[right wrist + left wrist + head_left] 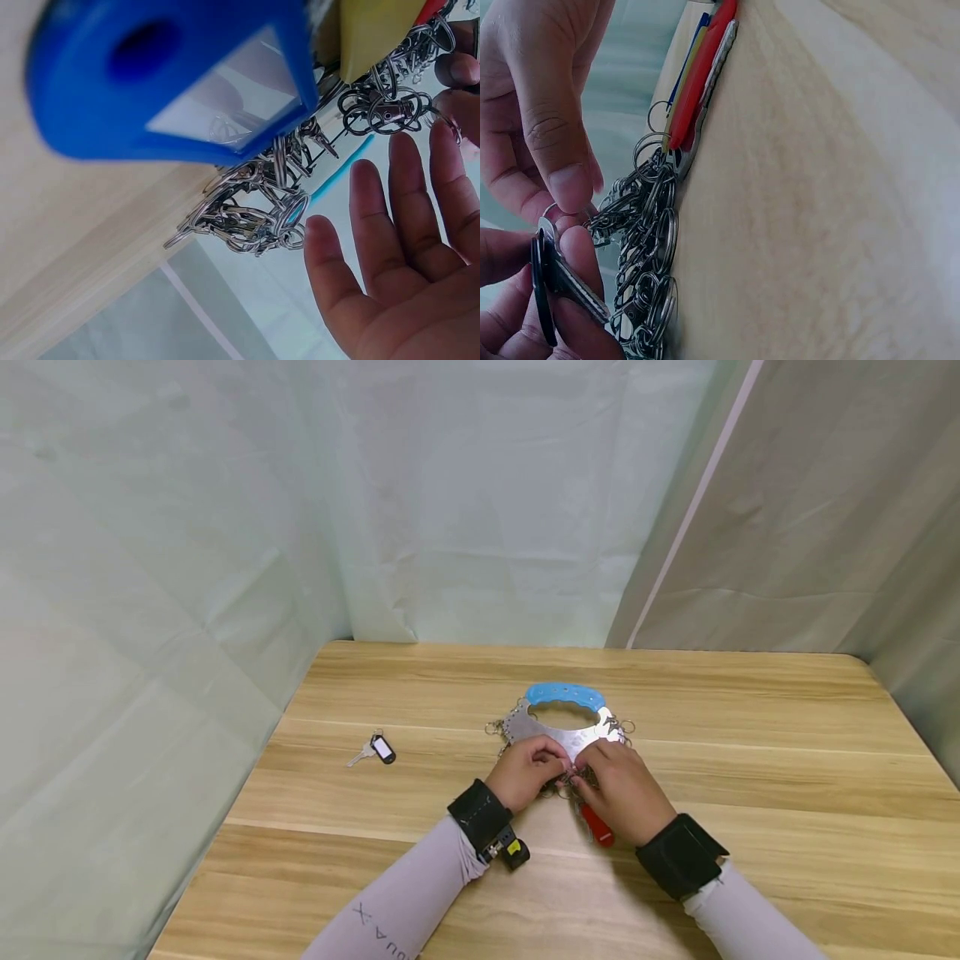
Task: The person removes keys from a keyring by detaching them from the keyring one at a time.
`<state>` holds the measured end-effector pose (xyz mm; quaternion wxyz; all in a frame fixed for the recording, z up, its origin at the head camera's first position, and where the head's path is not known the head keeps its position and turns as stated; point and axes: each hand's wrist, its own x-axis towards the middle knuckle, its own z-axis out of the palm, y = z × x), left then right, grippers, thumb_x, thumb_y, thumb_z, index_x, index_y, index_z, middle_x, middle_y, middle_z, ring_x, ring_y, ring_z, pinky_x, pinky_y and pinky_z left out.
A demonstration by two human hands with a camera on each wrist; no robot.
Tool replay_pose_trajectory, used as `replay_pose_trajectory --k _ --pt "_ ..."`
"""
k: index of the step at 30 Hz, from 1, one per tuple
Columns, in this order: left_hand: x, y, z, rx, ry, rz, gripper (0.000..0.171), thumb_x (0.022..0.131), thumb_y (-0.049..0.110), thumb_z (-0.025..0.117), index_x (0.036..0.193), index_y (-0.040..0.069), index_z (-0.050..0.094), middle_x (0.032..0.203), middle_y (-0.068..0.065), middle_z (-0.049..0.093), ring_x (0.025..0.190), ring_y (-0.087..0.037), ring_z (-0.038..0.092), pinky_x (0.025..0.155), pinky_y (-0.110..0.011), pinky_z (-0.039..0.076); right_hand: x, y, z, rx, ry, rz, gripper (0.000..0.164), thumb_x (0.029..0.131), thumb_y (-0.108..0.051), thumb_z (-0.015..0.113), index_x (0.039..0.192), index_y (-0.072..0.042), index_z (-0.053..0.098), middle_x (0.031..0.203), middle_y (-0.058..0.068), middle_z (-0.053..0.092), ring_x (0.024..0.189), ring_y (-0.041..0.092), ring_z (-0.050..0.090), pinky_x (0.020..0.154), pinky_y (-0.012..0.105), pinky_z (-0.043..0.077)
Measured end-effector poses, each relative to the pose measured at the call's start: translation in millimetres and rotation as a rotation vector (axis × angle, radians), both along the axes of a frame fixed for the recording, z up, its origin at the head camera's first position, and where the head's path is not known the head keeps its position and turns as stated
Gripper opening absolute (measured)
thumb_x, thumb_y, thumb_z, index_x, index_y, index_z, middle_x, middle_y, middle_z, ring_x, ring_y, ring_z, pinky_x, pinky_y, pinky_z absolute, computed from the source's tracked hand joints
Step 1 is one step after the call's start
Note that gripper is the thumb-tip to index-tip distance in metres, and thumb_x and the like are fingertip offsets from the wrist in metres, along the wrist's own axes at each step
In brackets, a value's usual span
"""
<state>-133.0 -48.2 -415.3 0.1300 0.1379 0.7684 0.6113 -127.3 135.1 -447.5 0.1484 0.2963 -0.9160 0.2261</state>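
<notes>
A silver metal key holder with a blue handle (566, 694) lies on the table, clusters of rings and clips (641, 247) hanging from its edge. Both hands meet at its near side. My left hand (528, 772) pinches a small key (579, 285) with a black key tag (541, 289). Thumb and index finger of my right hand (626, 793) pinch a thin metal ring (551, 211) by the key; its other fingers (360, 202) stretch out straight. A red key tag (597, 827) dangles below the right hand. Blue (187, 82) and yellow tags (375, 34) hang close by.
Another key (362, 755) with a black-framed white tag (383, 749) lies on the wooden table (750, 718), left of the key holder. Pale curtains (480, 510) enclose the table at the back and sides.
</notes>
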Motion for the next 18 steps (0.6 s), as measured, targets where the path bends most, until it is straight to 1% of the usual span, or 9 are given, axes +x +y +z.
replay_pose_trajectory --k 3,6,8,12,18 --pt "-5.5 -0.3 -11.7 0.010 -0.027 0.009 0.008 0.092 0.000 0.056 0.095 -0.004 0.061 0.083 -0.023 0.064 0.078 -0.041 0.061 0.056 -0.026 0.043 -1.0 0.4 -1.5 -0.006 0.024 0.011 0.016 0.079 -0.012 0.074 0.087 -0.009 0.060 0.086 0.000 0.056 0.084 0.020 0.052 0.081 0.041 0.042" --pt "-10.6 -0.5 -24.1 0.014 -0.051 0.022 0.006 0.093 0.004 0.057 0.094 0.001 0.062 0.080 -0.016 0.065 0.076 -0.037 0.062 0.053 -0.024 0.041 -1.5 0.5 -2.0 -0.017 0.038 0.020 0.015 0.079 -0.009 0.074 0.086 -0.009 0.060 0.085 0.000 0.055 0.082 0.019 0.052 0.079 0.041 0.042" --pt "-12.9 -0.9 -29.3 0.010 -0.065 0.025 0.006 0.093 0.006 0.057 0.094 0.003 0.063 0.079 -0.011 0.066 0.075 -0.034 0.062 0.053 -0.023 0.041 -1.5 0.4 -1.7 -0.021 0.039 0.022 0.015 0.079 -0.009 0.074 0.086 -0.010 0.061 0.085 -0.001 0.056 0.081 0.019 0.052 0.078 0.040 0.042" --pt "-14.5 -1.8 -32.3 0.023 -0.082 0.018 0.006 0.094 0.007 0.056 0.094 0.004 0.062 0.081 -0.007 0.067 0.075 -0.033 0.063 0.053 -0.023 0.041 -1.0 0.3 -0.6 -0.016 0.030 0.013 0.016 0.079 -0.009 0.075 0.086 -0.010 0.061 0.085 -0.001 0.056 0.082 0.019 0.052 0.078 0.040 0.043" --pt "-15.4 -2.4 -33.5 0.037 -0.084 0.005 0.007 0.095 0.005 0.054 0.095 0.002 0.061 0.086 -0.010 0.068 0.076 -0.032 0.063 0.056 -0.023 0.043 -1.5 0.6 -1.0 -0.017 0.030 0.016 0.016 0.078 -0.008 0.075 0.087 -0.010 0.062 0.086 0.000 0.056 0.083 0.019 0.053 0.077 0.040 0.043"
